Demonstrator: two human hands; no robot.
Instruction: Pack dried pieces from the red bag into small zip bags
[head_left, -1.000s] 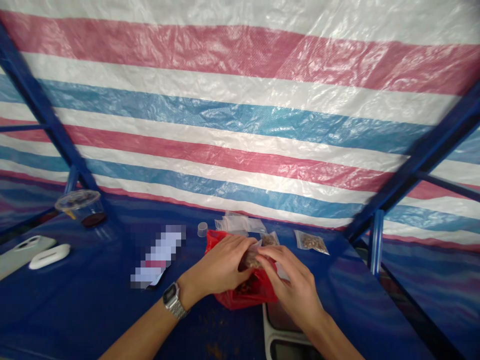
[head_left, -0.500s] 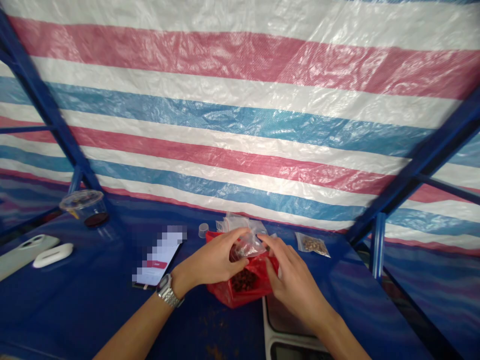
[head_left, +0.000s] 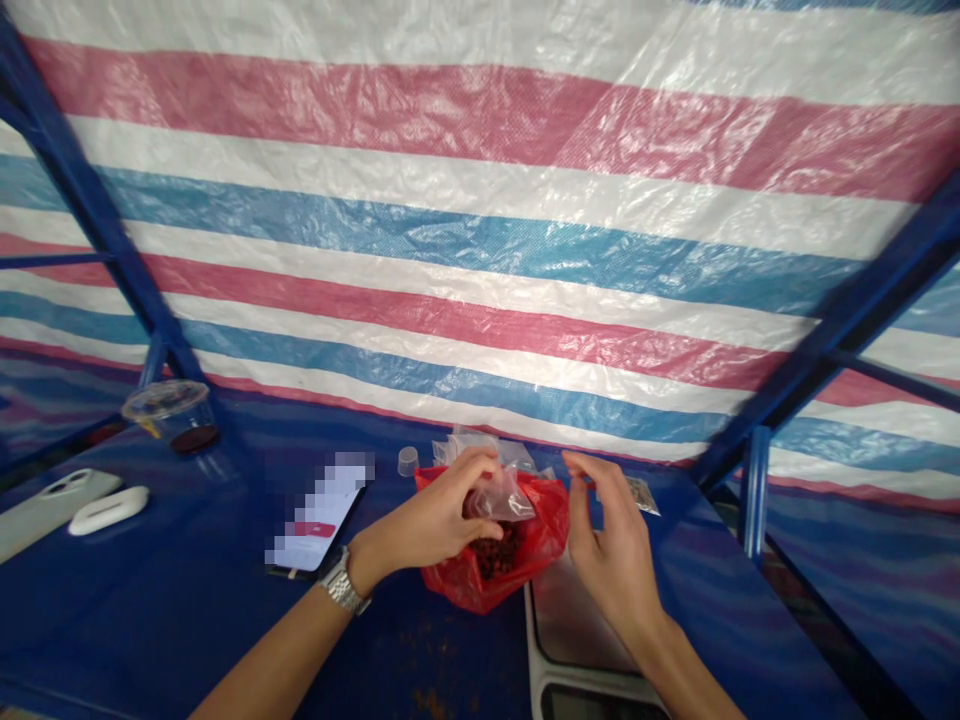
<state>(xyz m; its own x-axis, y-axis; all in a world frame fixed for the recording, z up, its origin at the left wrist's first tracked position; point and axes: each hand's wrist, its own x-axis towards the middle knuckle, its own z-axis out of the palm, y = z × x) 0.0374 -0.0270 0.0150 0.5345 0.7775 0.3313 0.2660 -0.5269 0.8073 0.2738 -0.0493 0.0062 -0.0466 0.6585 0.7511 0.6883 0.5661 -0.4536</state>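
A small, crinkled clear plastic zip bag (head_left: pixel 501 497) is pinched in the left hand (head_left: pixel 427 522), fingers curled round its lower edge, thumb on top, a silver wristwatch (head_left: pixel 343 582) on the wrist. Something dark may be inside, too small to tell. The bag sits right over the mouth of a glossy red plastic carrier bag (head_left: pixel 546 530), which lies open w/ dark reddish-brown lumps (head_left: pixel 495 553) heaped inside.

Just changed: the right hand (head_left: pixel 609 535) has let go of the clear bag & lifted away to the right. It's open now, fingers half-curled, gripping nothing, just beside the red bag. So the clear bag hangs from the L hand alone, still over the red one.

Nearest the R fingertips: a small zip bag of light brown pieces (head_left: pixel 643 496), partly hidden. Below the R wrist: a steel-topped digital scale (head_left: pixel 577 625). Behind the red bag: a loose bunch of clear bags (head_left: pixel 469 445) & a small clear plastic cap (head_left: pixel 408 461).

Further left, on a blue tarp tabletop (head_left: pixel 225 640): a smartphone w/ pixelated screen (head_left: pixel 319 515), a clear plastic cup w/ dark contents (head_left: pixel 174 420), a white oval object (head_left: pixel 109 510), a grey phone (head_left: pixel 52 512). Behind it all: a red, white & blue striped woven tarp (head_left: pixel 480 230) on a blue steel frame (head_left: pixel 90 200).
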